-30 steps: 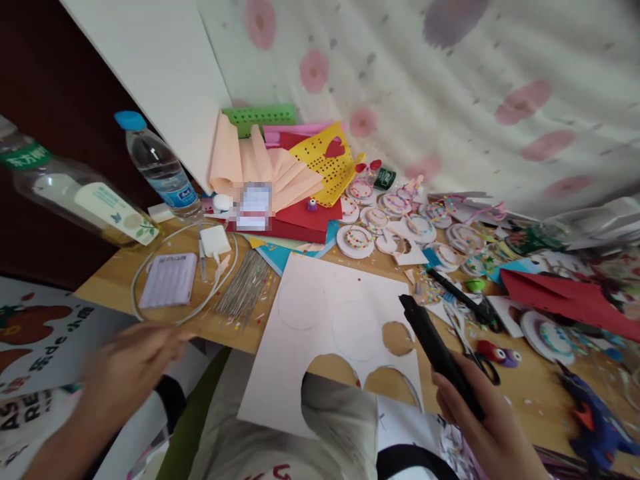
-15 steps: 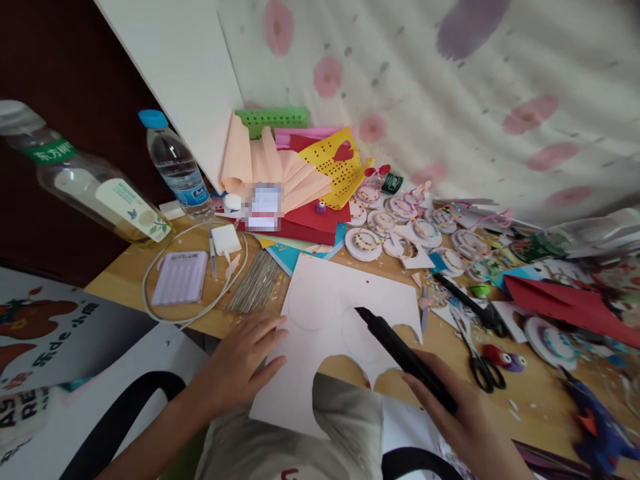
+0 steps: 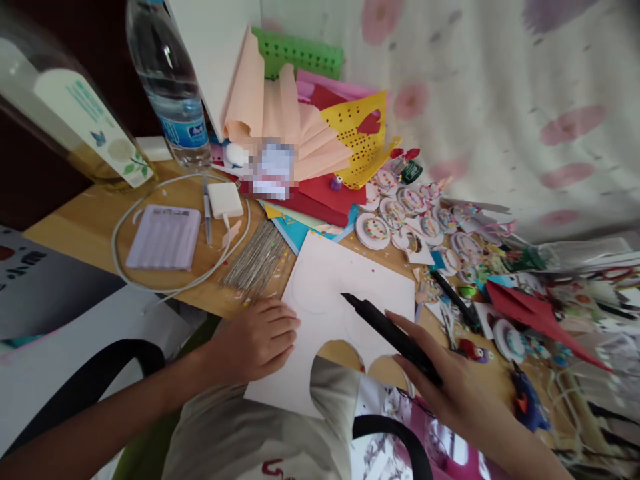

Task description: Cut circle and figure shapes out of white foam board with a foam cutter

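Head view: the left hand (image 3: 255, 340) lies flat, fingers loosely bent, on the left edge of the sheet (image 3: 325, 287); the right hand (image 3: 450, 393) is closed round a black tool (image 3: 390, 330), its tip over the sheet's middle; the sheet's near edge, holed, hangs off the desk (image 3: 100, 220) over the lap; unsupported there, it could sag or slide under pressure, throwing the tip off line or toward the left fingers.

left hand (image 3: 255, 340) onto white sheet (image 3: 327, 283), black tool (image 3: 385, 328) nearer
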A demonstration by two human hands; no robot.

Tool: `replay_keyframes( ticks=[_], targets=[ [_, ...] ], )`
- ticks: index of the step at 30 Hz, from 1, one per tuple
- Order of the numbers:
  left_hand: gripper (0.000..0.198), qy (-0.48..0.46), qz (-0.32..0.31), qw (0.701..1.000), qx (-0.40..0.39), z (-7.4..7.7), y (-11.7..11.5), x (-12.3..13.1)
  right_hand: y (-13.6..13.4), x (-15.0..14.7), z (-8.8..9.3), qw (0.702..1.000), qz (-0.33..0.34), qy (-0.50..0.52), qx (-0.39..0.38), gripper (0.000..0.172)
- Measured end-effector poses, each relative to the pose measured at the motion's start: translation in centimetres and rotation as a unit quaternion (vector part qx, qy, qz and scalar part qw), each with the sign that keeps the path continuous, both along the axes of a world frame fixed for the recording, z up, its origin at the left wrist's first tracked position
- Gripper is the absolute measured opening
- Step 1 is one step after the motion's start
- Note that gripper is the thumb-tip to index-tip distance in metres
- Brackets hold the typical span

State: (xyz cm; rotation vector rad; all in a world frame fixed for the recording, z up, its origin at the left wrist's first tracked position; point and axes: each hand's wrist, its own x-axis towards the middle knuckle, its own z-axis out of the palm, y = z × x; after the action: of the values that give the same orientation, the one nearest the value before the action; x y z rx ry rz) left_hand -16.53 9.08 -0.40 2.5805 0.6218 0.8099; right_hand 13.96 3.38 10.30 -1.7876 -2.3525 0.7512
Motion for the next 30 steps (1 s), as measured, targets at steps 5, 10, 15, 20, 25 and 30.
replay_keyframes(
  ticks=[5, 10, 15, 20, 25, 30],
  targets=[
    [0.019, -0.03, -0.044, 0.998, 0.029, -1.0, -0.5, -0.9, -0.4, -0.5, 0.2, 0.996, 0.068, -0.061, 0.019, 0.054],
    [0.028, -0.058, -0.045, 0.996, 0.044, -2.6, -1.4, -2.0, 0.1, -3.3, -0.5, 0.98, 0.163, -0.1, 0.05, 0.053],
    [0.038, -0.097, 0.043, 0.994, 0.003, -3.7, -1.6, -2.7, 0.8, -5.0, -0.8, 0.968, 0.202, -0.123, 0.077, 0.051],
    [0.035, -0.08, 0.035, 0.993, 0.079, -4.6, -1.3, -2.7, 1.0, -5.3, -1.0, 0.962, 0.206, -0.152, 0.091, 0.05],
    [0.034, -0.08, 0.047, 0.993, 0.073, -5.1, -1.5, -2.8, 1.2, -5.6, -1.2, 0.957, 0.228, -0.161, 0.075, 0.05],
    [0.033, -0.08, 0.032, 0.992, 0.09, -5.2, -1.2, -3.0, 1.3, -5.4, -1.3, 0.952, 0.24, -0.175, 0.079, 0.051]
  ],
)
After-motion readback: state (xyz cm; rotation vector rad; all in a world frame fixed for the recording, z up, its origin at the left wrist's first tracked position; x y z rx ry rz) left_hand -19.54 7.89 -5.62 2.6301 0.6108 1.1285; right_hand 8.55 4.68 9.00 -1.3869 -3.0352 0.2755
